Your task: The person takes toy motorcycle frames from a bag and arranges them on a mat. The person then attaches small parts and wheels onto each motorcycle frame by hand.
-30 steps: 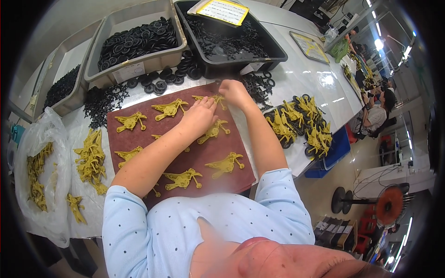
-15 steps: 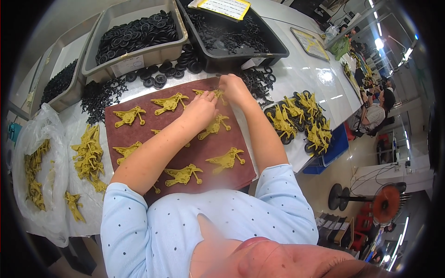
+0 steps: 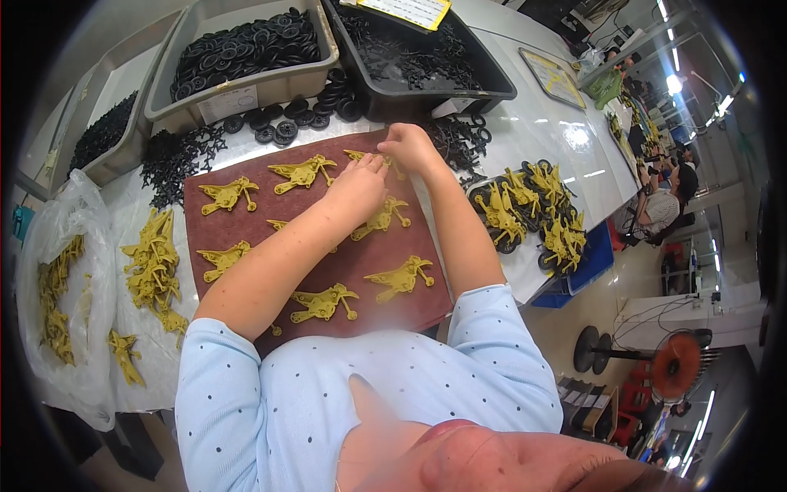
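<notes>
At the far right corner of a dark red mat, both hands meet over one yellow plastic toy motorbike frame, mostly covered by them. My left hand holds it with the fingers closed over its middle. My right hand is pinched at its far side; anything between those fingertips is hidden. More yellow frames lie spaced in rows on the mat, such as one nearer me and one at the far left. My left forearm partly covers others.
Behind the mat stand a grey bin of black wheels and a black bin of small black parts. Loose wheels lie before them. Yellow frames are heaped at left; frames with wheels pile at right. A plastic bag holds more.
My right fingertips have come down toward the left fingers, onto the yellow frame. My left hand stays almost in place; the whole view has shifted slightly.
</notes>
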Demonstrator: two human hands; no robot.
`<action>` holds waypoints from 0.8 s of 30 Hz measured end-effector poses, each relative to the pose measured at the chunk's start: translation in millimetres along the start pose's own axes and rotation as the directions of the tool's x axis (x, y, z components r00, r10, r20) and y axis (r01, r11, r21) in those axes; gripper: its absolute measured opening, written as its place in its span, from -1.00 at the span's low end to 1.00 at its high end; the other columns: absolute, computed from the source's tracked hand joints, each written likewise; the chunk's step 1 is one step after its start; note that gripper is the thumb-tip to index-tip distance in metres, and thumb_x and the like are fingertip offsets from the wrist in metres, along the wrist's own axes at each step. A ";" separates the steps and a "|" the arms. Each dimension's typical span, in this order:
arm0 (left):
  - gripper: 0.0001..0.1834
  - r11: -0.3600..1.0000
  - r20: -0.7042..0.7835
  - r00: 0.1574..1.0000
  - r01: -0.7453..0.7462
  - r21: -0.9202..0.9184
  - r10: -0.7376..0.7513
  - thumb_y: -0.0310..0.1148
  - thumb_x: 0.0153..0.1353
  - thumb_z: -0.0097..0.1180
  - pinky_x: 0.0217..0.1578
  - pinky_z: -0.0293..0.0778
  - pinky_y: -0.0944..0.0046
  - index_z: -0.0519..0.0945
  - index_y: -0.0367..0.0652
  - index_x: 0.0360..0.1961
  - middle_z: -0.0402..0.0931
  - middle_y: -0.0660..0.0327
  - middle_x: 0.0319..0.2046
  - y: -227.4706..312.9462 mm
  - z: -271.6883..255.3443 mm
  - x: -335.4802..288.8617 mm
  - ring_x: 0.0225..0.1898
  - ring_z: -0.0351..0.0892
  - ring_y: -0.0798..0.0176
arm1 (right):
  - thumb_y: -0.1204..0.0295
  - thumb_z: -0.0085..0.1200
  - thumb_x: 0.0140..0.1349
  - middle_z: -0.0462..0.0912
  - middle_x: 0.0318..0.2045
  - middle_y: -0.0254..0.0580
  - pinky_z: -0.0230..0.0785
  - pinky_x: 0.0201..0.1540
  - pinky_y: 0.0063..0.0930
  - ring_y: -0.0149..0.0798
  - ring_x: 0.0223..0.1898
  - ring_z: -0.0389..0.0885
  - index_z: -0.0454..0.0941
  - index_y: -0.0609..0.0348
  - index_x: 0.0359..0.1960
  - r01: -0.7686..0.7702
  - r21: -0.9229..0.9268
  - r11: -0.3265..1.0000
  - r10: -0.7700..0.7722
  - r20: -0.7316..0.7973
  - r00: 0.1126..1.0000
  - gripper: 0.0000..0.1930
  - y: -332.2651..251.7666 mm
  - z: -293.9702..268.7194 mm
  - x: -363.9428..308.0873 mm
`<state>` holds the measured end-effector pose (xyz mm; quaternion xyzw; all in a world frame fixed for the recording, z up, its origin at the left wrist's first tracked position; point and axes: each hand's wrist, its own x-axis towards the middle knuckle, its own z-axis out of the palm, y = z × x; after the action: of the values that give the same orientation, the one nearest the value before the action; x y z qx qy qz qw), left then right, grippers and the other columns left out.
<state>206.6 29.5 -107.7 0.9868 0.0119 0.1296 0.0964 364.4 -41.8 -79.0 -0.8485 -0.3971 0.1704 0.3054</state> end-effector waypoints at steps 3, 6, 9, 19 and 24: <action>-0.53 0.999 -0.001 1.000 0.013 -0.035 -0.013 -0.29 0.18 0.04 0.19 0.26 0.11 0.46 -0.41 0.04 0.38 -0.07 0.12 0.1 -2.6 0.5 0.19 0.33 -0.03 | 0.39 0.25 0.04 0.54 -0.59 -0.15 0.35 -0.45 -0.41 -0.37 -0.54 0.47 0.51 0.31 -0.49 -0.006 0.021 1.000 0.006 0.011 1.000 -0.77 1.8 1.7 2.2; -0.54 0.998 0.024 0.999 0.023 -0.052 -0.021 -0.29 0.18 0.03 0.19 0.26 0.12 0.46 -0.40 0.04 0.38 -0.07 0.12 -0.5 -6.7 2.5 0.19 0.34 -0.03 | 0.39 0.25 0.05 0.50 -0.63 -0.20 0.33 -0.47 -0.42 -0.40 -0.54 0.45 0.49 0.31 -0.52 0.004 0.024 1.000 -0.004 0.010 1.000 -0.77 4.4 3.9 3.2; -0.53 0.999 0.049 0.999 0.022 -0.041 -0.020 -0.29 0.18 0.03 0.19 0.26 0.12 0.46 -0.40 0.04 0.38 -0.07 0.12 0.1 -6.4 4.0 0.20 0.33 -0.03 | 0.36 0.29 0.01 0.55 -0.57 -0.13 0.35 -0.40 -0.38 -0.29 -0.49 0.51 0.53 0.27 -0.52 -0.009 0.024 1.000 0.009 0.003 1.000 -0.76 3.9 2.5 2.7; -0.54 1.000 0.061 0.998 -0.025 0.011 0.024 -0.24 0.25 -0.02 0.21 0.23 0.10 0.44 -0.32 0.10 0.33 -0.02 0.19 -7.5 2.7 0.9 0.24 0.27 -0.01 | 0.42 0.13 0.08 0.68 -0.36 -0.05 0.44 -0.16 -0.36 -0.11 -0.28 0.65 0.67 0.17 -0.30 0.050 -0.076 0.996 -0.069 -0.267 0.961 -0.82 16.5 -75.8 -24.9; -0.53 0.999 0.079 0.997 -0.027 0.022 0.026 -0.22 0.26 -0.02 0.22 0.20 0.08 0.43 -0.32 0.10 0.32 -0.01 0.19 -3.7 -6.4 -0.1 0.25 0.26 0.00 | 0.46 0.14 0.03 0.66 -0.40 -0.04 0.44 -0.20 -0.30 -0.05 -0.31 0.63 0.66 0.18 -0.37 0.011 -0.284 0.959 -0.089 -0.265 0.960 -0.87 36.1 -86.0 -39.3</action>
<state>204.9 34.3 -102.3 0.9923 -0.0035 0.0917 0.0837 406.1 -123.2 -35.8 -0.8882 -0.3924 -0.0147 0.2386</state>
